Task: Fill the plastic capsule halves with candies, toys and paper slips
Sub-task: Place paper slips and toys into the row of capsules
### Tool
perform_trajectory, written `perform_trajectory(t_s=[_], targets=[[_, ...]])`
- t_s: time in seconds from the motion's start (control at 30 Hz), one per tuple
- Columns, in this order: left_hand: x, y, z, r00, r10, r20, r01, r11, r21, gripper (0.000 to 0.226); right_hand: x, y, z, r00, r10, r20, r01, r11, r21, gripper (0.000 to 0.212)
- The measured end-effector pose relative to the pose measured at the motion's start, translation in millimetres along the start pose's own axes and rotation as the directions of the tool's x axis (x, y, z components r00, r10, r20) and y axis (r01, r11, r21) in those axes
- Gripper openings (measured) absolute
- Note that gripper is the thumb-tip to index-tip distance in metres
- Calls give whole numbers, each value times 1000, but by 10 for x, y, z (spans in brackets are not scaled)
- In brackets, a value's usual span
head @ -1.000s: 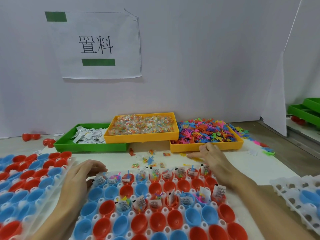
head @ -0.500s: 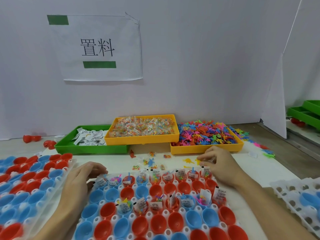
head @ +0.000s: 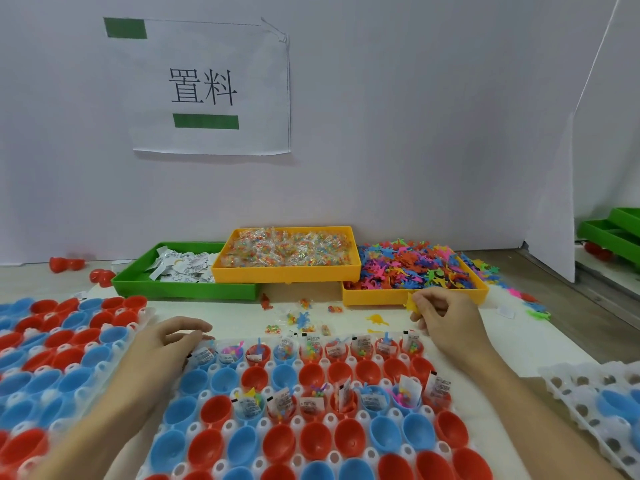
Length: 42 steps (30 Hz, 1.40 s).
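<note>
My right hand has its fingers curled, pinching a small yellow toy between thumb and fingertips just in front of the near wall of the toy tray. My left hand lies with relaxed, lightly bent fingers on the far-left corner of the capsule tray; the fingertips rest at a paper slip standing in the corner cup, though I cannot tell whether they actually grip it.

The capsule halves sit directly below and between my hands, red and blue cups in rows running left to right. The far row, nearest my fingertips, already holds slips, candies and toys; a row further towards me is also filled, with an empty row between them.

So the toy has to travel towards me and slightly left from my right hand, which is much the nearer one to the empty cups on that side. Beyond my hands stand the candy tray and, further left, the green slip tray. A few loose candies and toys lie between the trays and the capsules.
</note>
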State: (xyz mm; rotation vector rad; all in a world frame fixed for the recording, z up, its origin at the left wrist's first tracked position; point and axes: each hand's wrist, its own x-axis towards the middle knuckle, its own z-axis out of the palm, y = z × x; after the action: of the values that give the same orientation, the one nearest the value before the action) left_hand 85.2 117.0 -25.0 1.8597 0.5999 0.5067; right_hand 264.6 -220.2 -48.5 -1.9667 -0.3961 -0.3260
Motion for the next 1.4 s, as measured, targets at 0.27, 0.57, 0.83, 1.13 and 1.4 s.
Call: perform_trajectory(t_s=[0.27,0.57,0.83,1.13,1.4], targets=[[-7,87,-113,983,-182,33,180,982,57,14,2,-24,-68,998,55,-22,-52,992,117,14],[-34,112,-190,937,-291,191,299,954,-13,19,33,-486,-126,1000,-23,-18,26,978,206,14],[-41,120,-149,931,-300,207,333,932,-144,18,8,-1238,-25,938,-193,288,180,981,69,20],[-27,95,-100,947,-273,172,293,950,-106,22,-234,-1988,567,686,-221,693,328,944,-24,14],[-49,95,-102,962,-235,137,254,957,-139,23,-437,-2120,1087,552,-174,815,439,892,-108,3]])
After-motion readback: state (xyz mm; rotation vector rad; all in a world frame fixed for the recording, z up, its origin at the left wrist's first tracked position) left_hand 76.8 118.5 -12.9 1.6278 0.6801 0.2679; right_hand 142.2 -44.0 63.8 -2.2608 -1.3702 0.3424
